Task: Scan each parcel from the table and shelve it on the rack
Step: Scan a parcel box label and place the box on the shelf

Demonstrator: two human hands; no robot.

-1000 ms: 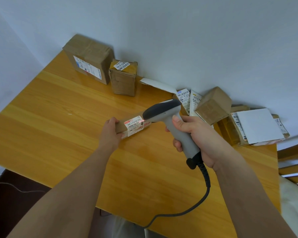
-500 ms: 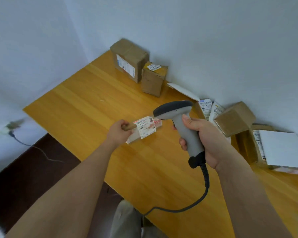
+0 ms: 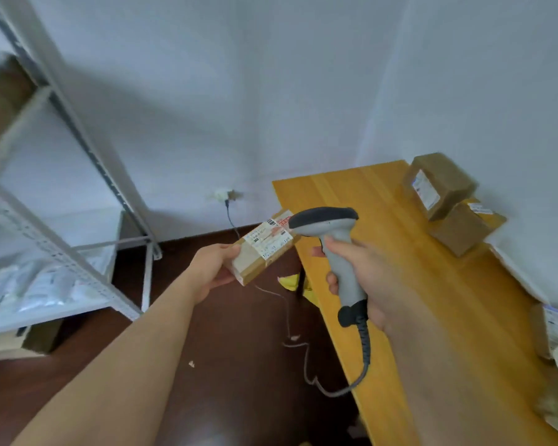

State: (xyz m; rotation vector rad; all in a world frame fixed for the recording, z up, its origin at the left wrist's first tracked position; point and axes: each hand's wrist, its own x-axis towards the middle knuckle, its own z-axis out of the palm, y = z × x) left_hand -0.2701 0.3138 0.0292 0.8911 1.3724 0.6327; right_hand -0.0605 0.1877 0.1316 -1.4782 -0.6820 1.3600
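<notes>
Head view, slightly blurred. A small brown parcel (image 3: 261, 249) is held in the air by the left hand (image 3: 214, 268), off the left edge of the wooden surface (image 3: 400, 284) and above the dark floor (image 3: 207, 365). The fingers of that hand are curled round the parcel's near end, thumb on top. A white shipping label (image 3: 268, 239) with barcodes is seen on the parcel's upper face, turned toward the camera.

A grey handheld scanner (image 3: 332, 239) is gripped by the right hand (image 3: 364, 275), fingers wrapped about the handle; whether the trigger is pressed cannot be told. The scanner's dark head is pointed left, just beside the far end of the parcel, and appears to touch or overlap it. A coiled cable (image 3: 363, 349) is seen hanging from the handle base down toward the floor.

On the surface, against the wall, two more cardboard boxes are noted: a larger one (image 3: 438, 185) with a label on its side, and a smaller one (image 3: 461, 230) touching it in front. Further parcels (image 3: 554, 336) are partly cut off at the right edge.

At left a pale metal rack (image 3: 62, 246) is seen, well apart from the held parcel; white packets (image 3: 29, 288) are lying on a lower shelf and a brown item (image 3: 0, 94), blurred, on an upper one. A wall socket (image 3: 224, 195) with a plugged lead is noted low on the wall between rack and surface.
</notes>
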